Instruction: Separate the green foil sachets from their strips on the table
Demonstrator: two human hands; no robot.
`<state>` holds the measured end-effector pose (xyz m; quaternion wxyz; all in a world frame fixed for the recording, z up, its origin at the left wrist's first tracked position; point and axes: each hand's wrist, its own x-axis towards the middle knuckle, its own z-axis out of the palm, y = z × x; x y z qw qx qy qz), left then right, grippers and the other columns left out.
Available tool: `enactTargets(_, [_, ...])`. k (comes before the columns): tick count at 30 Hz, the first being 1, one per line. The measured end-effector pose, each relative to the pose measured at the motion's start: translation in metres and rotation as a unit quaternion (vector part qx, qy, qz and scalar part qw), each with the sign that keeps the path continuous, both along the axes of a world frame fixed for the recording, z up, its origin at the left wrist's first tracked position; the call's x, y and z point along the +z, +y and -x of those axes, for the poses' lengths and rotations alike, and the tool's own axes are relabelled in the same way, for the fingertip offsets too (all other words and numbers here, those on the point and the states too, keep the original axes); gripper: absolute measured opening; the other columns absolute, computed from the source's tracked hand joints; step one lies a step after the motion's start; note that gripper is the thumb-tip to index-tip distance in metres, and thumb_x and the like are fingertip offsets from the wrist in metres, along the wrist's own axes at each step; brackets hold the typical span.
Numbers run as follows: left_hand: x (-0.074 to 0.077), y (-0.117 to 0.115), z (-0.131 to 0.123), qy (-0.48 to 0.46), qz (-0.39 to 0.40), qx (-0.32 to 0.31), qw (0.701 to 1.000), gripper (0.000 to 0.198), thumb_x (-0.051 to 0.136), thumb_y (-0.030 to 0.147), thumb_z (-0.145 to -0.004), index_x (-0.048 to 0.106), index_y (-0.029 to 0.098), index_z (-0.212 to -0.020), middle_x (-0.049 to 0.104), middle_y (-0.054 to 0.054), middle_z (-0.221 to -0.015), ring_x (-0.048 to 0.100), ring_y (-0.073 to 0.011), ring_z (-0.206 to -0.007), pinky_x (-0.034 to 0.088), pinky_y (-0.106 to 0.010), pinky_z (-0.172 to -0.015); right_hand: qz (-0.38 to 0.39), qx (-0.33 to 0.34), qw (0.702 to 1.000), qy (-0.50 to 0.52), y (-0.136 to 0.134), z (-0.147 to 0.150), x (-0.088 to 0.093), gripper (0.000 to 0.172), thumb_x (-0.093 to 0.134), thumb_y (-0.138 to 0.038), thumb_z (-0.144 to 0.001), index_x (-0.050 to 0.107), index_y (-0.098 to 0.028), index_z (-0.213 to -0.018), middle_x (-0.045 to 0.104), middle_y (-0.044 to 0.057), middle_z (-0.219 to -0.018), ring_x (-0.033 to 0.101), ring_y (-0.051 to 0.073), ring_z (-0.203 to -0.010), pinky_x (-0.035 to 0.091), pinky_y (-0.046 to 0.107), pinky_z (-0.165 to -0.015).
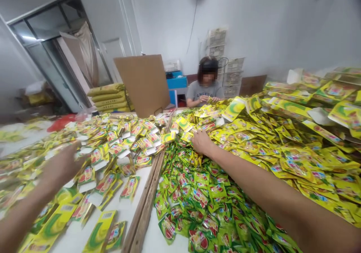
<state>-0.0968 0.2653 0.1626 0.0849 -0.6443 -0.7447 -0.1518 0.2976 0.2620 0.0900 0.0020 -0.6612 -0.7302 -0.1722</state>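
My left hand [63,162] is smeared by motion over the left part of the table, above loose yellow cartons [98,153] with white flaps. Its fingers are too blurred to read. Reaching forward, my right hand [202,142] has its fingers curled at the far end of a heap of green sachets [197,193] with a red fruit print. Beside those fingers lies a small yellow-green carton [184,124]; what the hand grips is hidden. Yellow sachets [254,144] form a larger heap under and beyond my right forearm.
A wooden strip [146,204] divides the table. Open yellow cartons [335,91] are piled at the far right. A cardboard sheet [142,84] stands at the back, near stacked yellow sacks [108,97]. Across the table sits a co-worker [205,85] with both hands at the heap.
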Motion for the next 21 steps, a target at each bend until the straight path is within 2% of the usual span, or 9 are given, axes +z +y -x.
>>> enactTargets(3, [-0.025,0.046,-0.086,0.046,-0.012,-0.117,0.992,0.056,0.046,0.034,-0.082,0.034,0.019,-0.135,0.054,-0.010,-0.129,0.053,-0.0287,-0.111,0.043,-0.037,-0.088,0.016,0.081,0.996,-0.022,-0.032,0.005,-0.003,0.024,0.042,-0.003,-0.083,0.064,-0.005,-0.092,0.065,0.016,-0.091,0.058,0.022,-0.092,0.040,0.035,-0.080])
enactTargets(6, [-0.054,0.072,-0.178,0.026,0.016,-0.204,0.978,0.063,0.045,0.029,-0.079,0.029,0.020,-0.139,0.055,-0.015,-0.123,0.058,-0.0288,-0.102,0.046,-0.035,-0.082,0.030,0.135,0.990,-0.033,-0.074,0.006,-0.008,0.029,0.043,-0.003,-0.081,0.061,-0.013,-0.102,0.065,0.013,-0.095,0.060,0.021,-0.085,0.045,0.033,-0.074])
enactTargets(8, [-0.072,0.083,-0.227,0.014,0.015,-0.249,0.968,0.068,0.047,0.032,-0.078,0.024,0.024,-0.141,0.040,-0.015,-0.138,0.054,-0.0309,-0.109,0.045,-0.038,-0.084,0.008,0.178,0.984,-0.007,-0.109,0.004,-0.020,0.039,0.047,-0.003,-0.077,0.055,-0.014,-0.114,0.062,0.015,-0.107,0.059,0.022,-0.089,0.047,0.034,-0.072])
enactTargets(10, [-0.088,0.093,-0.259,0.012,0.036,-0.261,0.965,0.069,0.050,0.039,-0.076,0.028,0.027,-0.140,0.027,-0.014,-0.146,0.046,-0.0345,-0.119,0.042,-0.040,-0.090,0.009,0.247,0.969,0.022,-0.146,0.004,-0.037,0.044,0.051,-0.010,-0.078,0.049,-0.016,-0.122,0.062,0.013,-0.109,0.058,0.023,-0.092,0.048,0.034,-0.073])
enactTargets(11, [-0.096,0.098,-0.268,0.014,0.056,-0.258,0.964,0.066,0.052,0.042,-0.075,0.035,0.026,-0.137,0.027,-0.015,-0.146,0.044,-0.0355,-0.121,0.041,-0.041,-0.091,0.007,0.266,0.963,0.034,-0.163,0.005,-0.046,0.042,0.052,-0.016,-0.080,0.048,-0.017,-0.122,0.063,0.011,-0.108,0.058,0.023,-0.093,0.048,0.034,-0.072])
enactTargets(13, [-0.108,0.107,-0.276,0.020,0.101,-0.248,0.963,0.057,0.052,0.044,-0.075,0.047,0.020,-0.127,0.043,-0.018,-0.135,0.050,-0.0348,-0.115,0.043,-0.040,-0.088,-0.010,0.313,0.948,0.059,-0.190,0.009,-0.059,0.033,0.051,-0.024,-0.084,0.051,-0.021,-0.117,0.065,0.008,-0.104,0.059,0.020,-0.088,0.047,0.030,-0.068])
enactTargets(15, [-0.113,0.111,-0.273,0.024,0.121,-0.243,0.962,0.048,0.051,0.037,-0.077,0.051,0.015,-0.120,0.059,-0.019,-0.115,0.058,-0.0322,-0.103,0.046,-0.038,-0.082,-0.018,0.316,0.944,0.097,-0.201,0.009,-0.060,0.029,0.048,-0.030,-0.087,0.052,-0.023,-0.115,0.066,0.007,-0.103,0.060,0.019,-0.087,0.047,0.028,-0.067])
enactTargets(18, [-0.103,0.104,-0.255,0.028,0.107,-0.240,0.965,0.046,0.048,0.022,-0.077,0.047,0.014,-0.122,0.065,-0.018,-0.100,0.062,-0.0303,-0.094,0.047,-0.036,-0.076,0.033,0.224,0.962,0.155,-0.187,-0.001,-0.042,0.033,0.042,-0.019,-0.087,0.050,-0.021,-0.119,0.064,0.009,-0.105,0.057,0.019,-0.094,0.044,0.031,-0.078])
enactTargets(21, [-0.078,0.082,-0.226,-0.030,0.046,-0.190,0.980,0.040,0.045,0.021,-0.079,0.048,0.014,-0.118,0.067,-0.017,-0.095,0.063,-0.0309,-0.091,0.048,-0.038,-0.074,0.051,0.102,0.984,0.138,-0.144,-0.016,-0.016,0.036,0.038,-0.005,-0.081,0.058,-0.016,-0.108,0.065,0.010,-0.096,0.057,0.019,-0.088,0.041,0.033,-0.078])
